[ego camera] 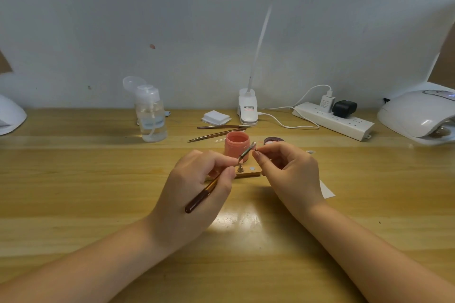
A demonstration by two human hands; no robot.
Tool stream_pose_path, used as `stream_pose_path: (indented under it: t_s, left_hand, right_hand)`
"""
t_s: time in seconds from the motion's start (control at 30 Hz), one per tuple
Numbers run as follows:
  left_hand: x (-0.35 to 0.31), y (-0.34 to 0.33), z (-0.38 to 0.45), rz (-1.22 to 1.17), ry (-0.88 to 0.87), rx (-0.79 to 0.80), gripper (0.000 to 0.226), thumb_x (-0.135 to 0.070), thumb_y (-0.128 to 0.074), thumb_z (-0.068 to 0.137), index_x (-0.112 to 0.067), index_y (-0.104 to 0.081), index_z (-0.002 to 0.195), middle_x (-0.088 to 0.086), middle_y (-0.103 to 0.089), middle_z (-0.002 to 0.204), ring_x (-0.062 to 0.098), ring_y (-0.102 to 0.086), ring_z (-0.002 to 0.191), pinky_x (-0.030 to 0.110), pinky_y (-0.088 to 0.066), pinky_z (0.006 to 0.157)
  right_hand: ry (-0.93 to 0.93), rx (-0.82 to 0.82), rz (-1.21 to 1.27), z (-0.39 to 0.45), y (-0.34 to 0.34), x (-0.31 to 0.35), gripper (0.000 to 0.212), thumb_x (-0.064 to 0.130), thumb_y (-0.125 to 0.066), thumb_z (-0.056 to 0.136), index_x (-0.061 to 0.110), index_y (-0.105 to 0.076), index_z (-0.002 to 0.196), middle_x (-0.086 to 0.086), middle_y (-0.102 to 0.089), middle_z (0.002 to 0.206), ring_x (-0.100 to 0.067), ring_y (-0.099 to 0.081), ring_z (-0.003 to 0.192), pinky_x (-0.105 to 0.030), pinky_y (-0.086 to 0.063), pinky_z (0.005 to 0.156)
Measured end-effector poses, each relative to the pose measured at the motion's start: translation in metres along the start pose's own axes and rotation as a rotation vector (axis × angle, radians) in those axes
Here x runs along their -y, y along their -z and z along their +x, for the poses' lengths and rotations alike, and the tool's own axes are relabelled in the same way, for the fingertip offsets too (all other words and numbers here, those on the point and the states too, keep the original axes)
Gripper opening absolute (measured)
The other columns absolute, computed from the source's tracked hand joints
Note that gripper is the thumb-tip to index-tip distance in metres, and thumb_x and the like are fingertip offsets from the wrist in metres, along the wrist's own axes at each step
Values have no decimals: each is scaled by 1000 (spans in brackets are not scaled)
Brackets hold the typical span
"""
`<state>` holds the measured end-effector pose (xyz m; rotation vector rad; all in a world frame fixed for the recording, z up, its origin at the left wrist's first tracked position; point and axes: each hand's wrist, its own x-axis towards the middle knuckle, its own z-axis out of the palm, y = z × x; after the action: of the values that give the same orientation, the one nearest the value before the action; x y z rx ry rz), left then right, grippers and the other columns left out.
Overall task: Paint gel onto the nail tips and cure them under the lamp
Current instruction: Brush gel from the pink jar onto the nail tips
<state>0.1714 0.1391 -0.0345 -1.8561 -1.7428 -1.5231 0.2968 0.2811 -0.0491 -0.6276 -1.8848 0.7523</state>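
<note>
My left hand (199, 179) grips a brown-handled gel brush (209, 190), whose metal end points up and right to a small nail tip (254, 144). My right hand (285, 167) pinches that nail tip's stand between thumb and forefinger; most of the stand is hidden. Between the hands lies a small wooden holder base (248, 171) with a metal peg and a round magnet. Behind it stand an open pink jar (236, 144) and a dark gel pot (273, 141). The white curing lamp (418, 115) sits at the far right.
Two spare brushes (219, 130) lie behind the jar, near a stack of white pads (216, 117). A clear pump bottle (150, 115) stands left, a clip desk lamp (248, 108) and power strip (334, 120) at the back. White paper (327, 190) lies right of my right hand.
</note>
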Motion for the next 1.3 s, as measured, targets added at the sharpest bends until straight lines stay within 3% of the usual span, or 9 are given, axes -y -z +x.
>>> stream_pose_path:
  t_s: [0.13, 0.3, 0.43, 0.67, 0.83, 0.97, 1.13, 1.3]
  left_hand:
    - [0, 1, -1, 26, -19, -28, 20, -28, -51, 88, -19, -69, 94, -18, -64, 82, 5, -60, 85, 32, -48, 77]
    - [0, -3, 1, 29, -31, -27, 20, -31, -52, 91, -26, -66, 104, -27, -59, 93, 0, -57, 91, 34, -47, 80]
    - [2, -3, -5, 3, 31, -30, 20, -31, -49, 88, -23, -67, 92, -17, -64, 84, 8, -60, 90, 39, -48, 82]
    - [-1, -5, 0, -34, 110, -8, 26, -39, -47, 90, -25, -67, 100, -16, -66, 87, 9, -60, 91, 23, -41, 84]
    - [1, -3, -3, -76, 117, -35, 26, -36, -46, 88, -21, -67, 92, -13, -65, 80, 11, -61, 87, 28, -44, 81]
    - [-1, -5, 1, -70, 125, -29, 20, -39, -48, 90, -32, -65, 98, -16, -68, 86, 10, -61, 92, 18, -39, 82]
    - [2, -3, -3, -79, 119, -38, 24, -36, -47, 87, -22, -67, 88, -15, -66, 81, 10, -60, 90, 25, -42, 81]
    - [0, -3, 3, -66, 117, -33, 18, -39, -51, 90, -35, -65, 100, -21, -67, 92, 6, -58, 100, 13, -36, 84]
  right_hand:
    - [-15, -3, 5, 1, 0, 0, 11, 11, -74, 82, 19, -73, 88, 5, -70, 75, -14, -67, 65, -40, -57, 66]
    - [-13, -2, 14, 0, -1, 0, 10, 11, -74, 82, 18, -73, 88, 4, -70, 75, -13, -67, 65, -39, -57, 66]
    - [-30, 1, 9, 0, -1, 0, 12, 12, -74, 82, 22, -71, 87, 6, -70, 75, -12, -67, 65, -38, -57, 66]
    - [-42, 18, 21, 1, -1, 1, 9, 11, -74, 83, 16, -73, 91, 3, -71, 77, -13, -67, 67, -38, -58, 67]
    - [-59, 7, 28, 1, 0, 1, 9, 12, -73, 83, 19, -72, 88, 4, -70, 75, -12, -67, 66, -38, -57, 67]
    - [-55, 4, 46, 1, -1, 1, 10, 10, -74, 83, 18, -72, 88, 3, -71, 76, -14, -67, 66, -41, -57, 67]
    - [-83, 4, 72, 1, 0, 0, 11, 12, -73, 83, 22, -70, 87, 3, -71, 78, -15, -68, 68, -41, -58, 68]
    - [-99, 22, 121, 1, 0, 2, 16, 11, -73, 83, 27, -68, 85, -1, -72, 79, -18, -69, 68, -43, -58, 68]
